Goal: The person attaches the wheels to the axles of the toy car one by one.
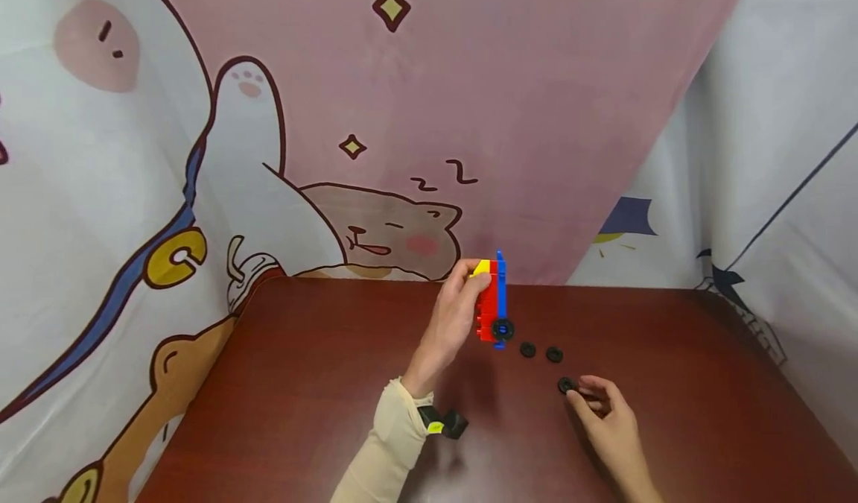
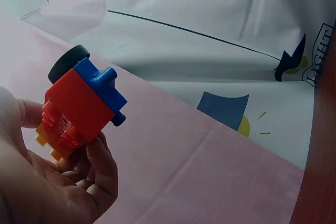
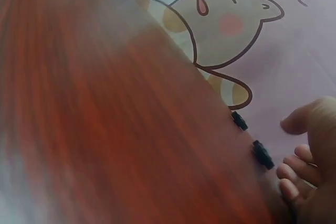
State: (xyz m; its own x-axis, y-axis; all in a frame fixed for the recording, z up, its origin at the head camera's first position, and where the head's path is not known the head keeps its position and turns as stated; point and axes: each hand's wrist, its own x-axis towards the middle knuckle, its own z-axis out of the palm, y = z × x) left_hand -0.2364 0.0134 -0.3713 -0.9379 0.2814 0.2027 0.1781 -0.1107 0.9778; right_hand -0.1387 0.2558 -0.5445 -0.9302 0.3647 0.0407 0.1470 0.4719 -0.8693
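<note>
My left hand (image 1: pixel 450 313) holds a toy block vehicle (image 1: pixel 488 303) above the table, its thumb and fingers on either side. The vehicle has a red body, a blue base (image 2: pixel 107 85) and yellow-orange blocks at one end. One black wheel (image 2: pixel 68 62) is fitted on its blue base. Low over the table, my right hand (image 1: pixel 613 421) has its thumb and fingers apart beside a loose black wheel (image 1: pixel 562 386); the thumb tip overlaps that wheel's edge in the head view. Two more loose wheels, one nearer the vehicle (image 1: pixel 527 349) and one beside it (image 1: pixel 554 354), lie on the table.
The dark red-brown table (image 1: pixel 322 354) reaches back to a printed cloth backdrop (image 1: pixel 536 115) with cartoon animals. White cloth (image 1: pixel 791 212) hangs along the right side. A black strap device (image 1: pixel 454 424) sits on my left wrist.
</note>
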